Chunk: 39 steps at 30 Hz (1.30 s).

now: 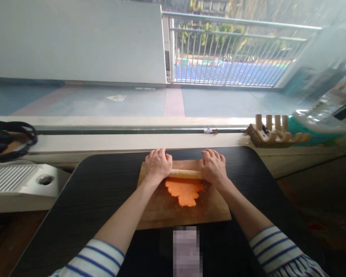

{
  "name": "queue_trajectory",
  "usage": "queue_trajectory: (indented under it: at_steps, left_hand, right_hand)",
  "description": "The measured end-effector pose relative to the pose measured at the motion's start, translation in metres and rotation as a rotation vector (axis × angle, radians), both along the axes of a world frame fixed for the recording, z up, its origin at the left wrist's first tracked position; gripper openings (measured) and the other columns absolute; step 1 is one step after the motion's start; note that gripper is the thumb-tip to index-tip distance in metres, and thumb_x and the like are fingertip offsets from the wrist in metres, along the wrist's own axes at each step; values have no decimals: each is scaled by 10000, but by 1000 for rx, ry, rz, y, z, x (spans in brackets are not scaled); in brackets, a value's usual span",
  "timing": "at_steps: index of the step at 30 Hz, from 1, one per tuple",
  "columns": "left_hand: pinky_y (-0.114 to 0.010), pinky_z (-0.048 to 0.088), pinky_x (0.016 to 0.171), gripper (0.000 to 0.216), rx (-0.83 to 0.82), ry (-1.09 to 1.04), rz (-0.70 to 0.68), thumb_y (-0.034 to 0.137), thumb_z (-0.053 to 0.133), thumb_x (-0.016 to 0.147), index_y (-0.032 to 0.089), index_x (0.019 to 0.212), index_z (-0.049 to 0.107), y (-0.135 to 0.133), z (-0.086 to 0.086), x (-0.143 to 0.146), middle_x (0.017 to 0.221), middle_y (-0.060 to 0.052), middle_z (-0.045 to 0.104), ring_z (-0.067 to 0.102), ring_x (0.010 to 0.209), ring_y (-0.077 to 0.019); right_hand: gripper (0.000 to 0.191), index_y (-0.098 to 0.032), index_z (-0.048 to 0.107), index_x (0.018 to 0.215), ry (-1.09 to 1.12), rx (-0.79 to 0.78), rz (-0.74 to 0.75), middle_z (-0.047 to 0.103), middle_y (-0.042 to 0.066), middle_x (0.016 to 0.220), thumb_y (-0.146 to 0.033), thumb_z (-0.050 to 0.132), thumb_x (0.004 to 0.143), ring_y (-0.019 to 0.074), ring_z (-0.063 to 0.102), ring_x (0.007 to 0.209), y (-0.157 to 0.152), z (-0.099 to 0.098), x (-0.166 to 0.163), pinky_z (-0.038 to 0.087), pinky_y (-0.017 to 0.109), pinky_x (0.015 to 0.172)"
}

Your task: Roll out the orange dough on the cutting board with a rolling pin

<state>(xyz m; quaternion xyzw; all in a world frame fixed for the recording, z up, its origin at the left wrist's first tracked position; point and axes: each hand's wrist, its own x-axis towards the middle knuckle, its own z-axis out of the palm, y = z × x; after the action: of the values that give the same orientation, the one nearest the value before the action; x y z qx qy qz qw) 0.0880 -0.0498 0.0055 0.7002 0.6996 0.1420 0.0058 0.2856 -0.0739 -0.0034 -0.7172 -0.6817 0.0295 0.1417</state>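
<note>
A wooden rolling pin (184, 174) lies across a wooden cutting board (167, 209) on a black table (89, 192). My left hand (158, 164) is closed over the pin's left end. My right hand (213, 167) presses on its right end with fingers curled over it. A flat, ragged sheet of orange dough (185, 190) spreads on the board just in front of the pin, between my forearms. Both sleeves are white with blue stripes.
A white appliance with a slatted top (20, 184) sits left of the table, black cords (8, 140) above it. A wooden rack (273, 132) and a teal container (311, 130) stand on the window ledge at right. A railing shows outside.
</note>
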Motion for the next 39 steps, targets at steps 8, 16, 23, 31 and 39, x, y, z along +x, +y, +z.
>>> queue_trajectory:
  at_steps: [8, 16, 23, 31, 39]
  left_hand:
    - [-419, 457, 837, 325, 3, 51, 2, 255, 347, 870, 160, 1002, 628, 2, 3, -2, 1042, -121, 686, 605, 1024, -290]
    - [-427, 448, 870, 373, 45, 58, -16, 242, 322, 879, 154, 1083, 621, -22, -5, -10, 1130, -107, 672, 591, 1070, -283]
    - [-401, 423, 910, 338, 103, 75, -34, 245, 337, 876, 168, 999, 642, -33, -9, -11, 1120, -110, 676, 589, 1064, -270]
    - [-405, 432, 887, 326, 76, 0, -7, 263, 352, 874, 185, 1027, 629, -15, -13, -10, 1126, -102, 672, 583, 1077, -267]
    - [-403, 436, 849, 301, 72, 26, -29, 256, 355, 875, 173, 985, 623, 2, -3, -3, 1060, -113, 682, 594, 1034, -275]
  right_hand:
    - [354, -220, 589, 1149, 30, 5, -12, 546, 89, 1344, -270, 366, 878, 234, 416, 1274, -3, 5, -3, 249, 510, 1062]
    - [348, -228, 591, 1149, 53, 19, 10, 542, 84, 1350, -269, 385, 872, 228, 415, 1277, -26, 5, -6, 229, 501, 1070]
    - [347, -241, 595, 1144, 28, 27, 30, 556, 73, 1335, -262, 378, 874, 218, 440, 1252, -36, 5, -5, 246, 469, 1062]
    - [369, -225, 592, 1171, 23, 18, 16, 537, 87, 1358, -264, 381, 870, 229, 419, 1271, -19, 4, -5, 239, 476, 1065]
    - [344, -217, 601, 1134, 3, 24, -10, 558, 91, 1330, -265, 376, 878, 242, 439, 1249, -1, 4, -4, 246, 503, 1056]
